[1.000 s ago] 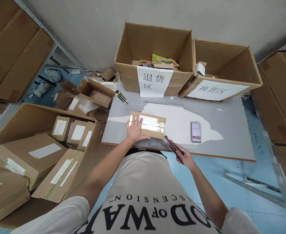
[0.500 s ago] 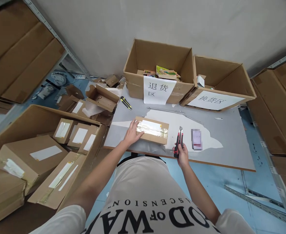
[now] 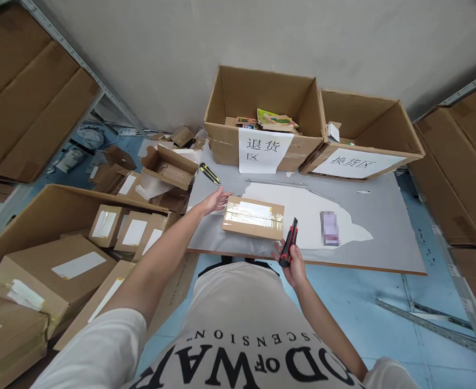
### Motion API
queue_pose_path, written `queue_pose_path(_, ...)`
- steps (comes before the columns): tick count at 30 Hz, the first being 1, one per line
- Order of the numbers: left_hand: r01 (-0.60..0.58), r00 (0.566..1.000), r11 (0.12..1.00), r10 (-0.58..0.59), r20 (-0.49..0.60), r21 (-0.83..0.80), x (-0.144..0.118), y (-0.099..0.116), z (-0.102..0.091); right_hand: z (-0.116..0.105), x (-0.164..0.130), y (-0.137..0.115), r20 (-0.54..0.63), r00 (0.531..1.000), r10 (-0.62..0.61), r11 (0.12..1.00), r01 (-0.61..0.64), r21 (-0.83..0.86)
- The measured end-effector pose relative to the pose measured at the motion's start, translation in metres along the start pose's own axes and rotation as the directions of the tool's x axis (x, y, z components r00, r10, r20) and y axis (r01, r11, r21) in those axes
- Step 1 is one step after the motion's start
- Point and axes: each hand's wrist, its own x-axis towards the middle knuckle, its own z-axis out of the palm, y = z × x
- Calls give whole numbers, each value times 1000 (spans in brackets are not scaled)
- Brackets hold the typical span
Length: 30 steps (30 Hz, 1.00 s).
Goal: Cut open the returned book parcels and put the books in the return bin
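A taped cardboard box (image 3: 254, 228) with a white label lies near the front edge of the table, in front of me. My left hand (image 3: 215, 201) is just off its upper left corner, fingers apart and holding nothing. In my right hand (image 3: 293, 262) is a red and black utility knife (image 3: 288, 243), its blade pointing up and away from me, close to the box's right end. A second utility knife, yellow and black (image 3: 209, 173), rests on the table beyond my left hand.
Two large open cartons with paper signs, one holding books (image 3: 276, 120), stand at the table's back (image 3: 221, 154) (image 3: 408, 154). A phone-like blurred item (image 3: 329, 228) lies right on white paper (image 3: 355, 231). Left is a big carton (image 3: 71, 193) of labelled parcels; shelves flank both sides.
My left hand has let go of the box and moved up and left, fingers spreading. My right hand has brought the knife left, nearer the box.
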Motion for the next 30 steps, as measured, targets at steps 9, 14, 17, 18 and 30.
queue_pose_path(9, -35, 999, 986, 29, -40, -162, -7, -11, 11, 10, 7, 8, -31, 993, -117, 993, 117, -6)
queue_pose_path(14, -149, 984, 939, 109, -143, -311, -31, -29, 23, 21, 44, -37, 43, 982, -183, 970, 187, -153)
queue_pose_path(17, -236, 958, 895, 148, -246, -380, -48, -48, 44, 36, 81, -75, 121, 977, -174, 938, 202, -280)
queue_pose_path(18, -256, 948, 885, 151, -280, -390, -53, -55, 53, 43, 94, -86, 141, 976, -169, 924, 206, -321)
queue_pose_path(30, -306, 922, 795, 110, -371, -523, -86, -110, 132, 131, 185, -121, 281, 959, -28, 734, 210, -646)
